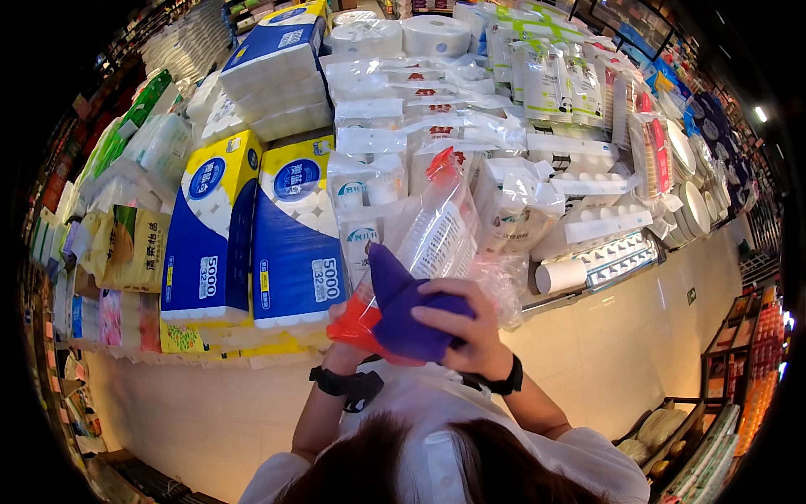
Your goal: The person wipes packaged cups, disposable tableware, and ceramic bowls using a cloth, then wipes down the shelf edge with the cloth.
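Note:
A clear plastic pack (441, 242) with red ends slants up in front of my chest. Stacked ribbed items, apparently disposable cups, show through its film, beside a white panel with writing. My left hand (343, 346) grips the lower red end, its fingers partly hidden behind the pack. Bunched in my right hand (472, 321) is a purple cloth (419, 315), lying against the pack's lower part. One pointed fold of the cloth sticks up to the left. Beyond the pack, bagged disposable cups (513, 201) stand on the display.
Two blue-and-yellow tissue packs (208, 233) lie at the display's left, with more tissue packs stacked behind. Toilet rolls (368, 38) sit at the back. Plates (692, 208) are at the right. Shelves (724, 359) rise at the right beyond the tiled floor (604, 340).

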Tool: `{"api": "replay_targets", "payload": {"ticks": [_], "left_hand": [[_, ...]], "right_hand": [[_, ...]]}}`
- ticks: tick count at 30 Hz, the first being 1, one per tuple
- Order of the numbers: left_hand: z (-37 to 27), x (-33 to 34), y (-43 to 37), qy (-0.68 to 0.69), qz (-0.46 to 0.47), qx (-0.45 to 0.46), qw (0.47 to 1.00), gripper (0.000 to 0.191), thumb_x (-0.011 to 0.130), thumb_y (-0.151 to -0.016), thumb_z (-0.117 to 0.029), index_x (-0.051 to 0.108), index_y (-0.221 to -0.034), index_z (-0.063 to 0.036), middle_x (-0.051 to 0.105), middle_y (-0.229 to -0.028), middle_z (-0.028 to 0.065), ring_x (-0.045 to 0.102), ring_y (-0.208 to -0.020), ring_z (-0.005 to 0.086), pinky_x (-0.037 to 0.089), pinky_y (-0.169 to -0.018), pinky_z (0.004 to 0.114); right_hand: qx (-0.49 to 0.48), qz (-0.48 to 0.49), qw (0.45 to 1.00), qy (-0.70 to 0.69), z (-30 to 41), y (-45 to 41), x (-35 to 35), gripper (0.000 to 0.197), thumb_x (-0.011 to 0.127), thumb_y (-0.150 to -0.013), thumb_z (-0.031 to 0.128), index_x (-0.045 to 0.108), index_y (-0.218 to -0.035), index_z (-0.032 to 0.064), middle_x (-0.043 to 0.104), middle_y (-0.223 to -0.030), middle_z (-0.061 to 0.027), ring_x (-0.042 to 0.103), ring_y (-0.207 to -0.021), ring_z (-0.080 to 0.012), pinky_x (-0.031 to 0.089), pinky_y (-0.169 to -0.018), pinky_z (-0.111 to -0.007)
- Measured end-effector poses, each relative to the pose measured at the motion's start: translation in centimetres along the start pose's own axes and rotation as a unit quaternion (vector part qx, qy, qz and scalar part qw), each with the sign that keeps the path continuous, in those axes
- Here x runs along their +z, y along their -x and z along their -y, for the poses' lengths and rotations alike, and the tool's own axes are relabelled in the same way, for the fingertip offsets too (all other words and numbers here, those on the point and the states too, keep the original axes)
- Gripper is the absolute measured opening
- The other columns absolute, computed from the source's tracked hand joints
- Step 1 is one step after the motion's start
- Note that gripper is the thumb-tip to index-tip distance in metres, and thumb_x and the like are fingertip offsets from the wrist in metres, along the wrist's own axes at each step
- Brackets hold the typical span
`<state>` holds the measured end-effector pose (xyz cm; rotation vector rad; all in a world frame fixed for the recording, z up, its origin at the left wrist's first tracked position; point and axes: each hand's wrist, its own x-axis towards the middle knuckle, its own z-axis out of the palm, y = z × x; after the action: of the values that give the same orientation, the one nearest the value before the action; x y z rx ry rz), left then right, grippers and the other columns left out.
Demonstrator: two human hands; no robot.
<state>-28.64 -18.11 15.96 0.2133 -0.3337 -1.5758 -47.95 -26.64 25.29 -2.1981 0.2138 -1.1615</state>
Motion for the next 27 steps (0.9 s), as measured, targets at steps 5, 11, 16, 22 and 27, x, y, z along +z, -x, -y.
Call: {"api": "replay_targets", "payload": {"ticks": [5, 11, 16, 22, 27], "left_hand": [[-0.2, 0.0, 0.0, 0.021, 0.035, 0.003, 0.999, 0.095, 0.069, -0.078, -0.047, 0.032, -0.156, -0.0072, 0.048, -0.148, 0.0194, 0.054, -0.13, 0.0352, 0.045, -0.109, 0.051], [-0.2, -1.4, 0.4, -0.004, 0.001, -0.003, 1.0, 0.096, 0.068, -0.077, -0.05, 0.033, -0.155, -0.0064, 0.049, -0.148, 0.0198, 0.054, -0.129, 0.0359, 0.046, -0.109, 0.052], [0.0, -2.0, 0.6, -0.016, -0.013, -0.008, 1.0, 0.097, 0.067, -0.076, -0.054, 0.034, -0.154, -0.0057, 0.049, -0.147, 0.0202, 0.055, -0.129, 0.0364, 0.046, -0.109, 0.052], [0.2, -2.6, 0.4, -0.024, -0.024, -0.011, 0.999, 0.099, 0.067, -0.075, -0.057, 0.035, -0.153, -0.0048, 0.05, -0.146, 0.0206, 0.055, -0.129, 0.0371, 0.046, -0.109, 0.052], [0.2, -3.2, 0.2, -0.05, -0.036, -0.016, 0.998, 0.1, 0.066, -0.074, -0.061, 0.036, -0.152, -0.0041, 0.051, -0.145, 0.0209, 0.056, -0.128, 0.0376, 0.046, -0.109, 0.053]], "right_hand": [[0.08, -0.182, 0.98, 0.0, -3.9, -0.7, -0.3, 0.045, 0.07, -0.078, 0.004, 0.061, -0.121, 0.0035, 0.059, -0.121, -0.0165, 0.059, -0.112, -0.0309, 0.046, -0.098, -0.039], [0.141, -0.193, 0.971, 0.008, -5.2, 1.2, -0.1, 0.053, 0.076, -0.08, 0.004, 0.055, -0.129, 0.0017, 0.058, -0.13, -0.0128, 0.054, -0.124, -0.0253, 0.039, -0.109, -0.038], [0.142, -0.192, 0.971, 0.012, -5.2, 1.3, 0.0, 0.053, 0.077, -0.08, 0.005, 0.056, -0.128, 0.0021, 0.059, -0.129, -0.0129, 0.055, -0.123, -0.0257, 0.038, -0.11, -0.038], [0.134, -0.19, 0.972, 0.019, -5.2, 0.9, -0.4, 0.052, 0.077, -0.08, 0.004, 0.056, -0.127, 0.0021, 0.059, -0.128, -0.0138, 0.055, -0.123, -0.0267, 0.038, -0.11, -0.039], [0.129, -0.198, 0.971, 0.028, -4.3, 0.4, -0.3, 0.053, 0.075, -0.076, 0.002, 0.057, -0.126, 0.0029, 0.059, -0.126, -0.0152, 0.056, -0.12, -0.0294, 0.041, -0.107, -0.039]]}}
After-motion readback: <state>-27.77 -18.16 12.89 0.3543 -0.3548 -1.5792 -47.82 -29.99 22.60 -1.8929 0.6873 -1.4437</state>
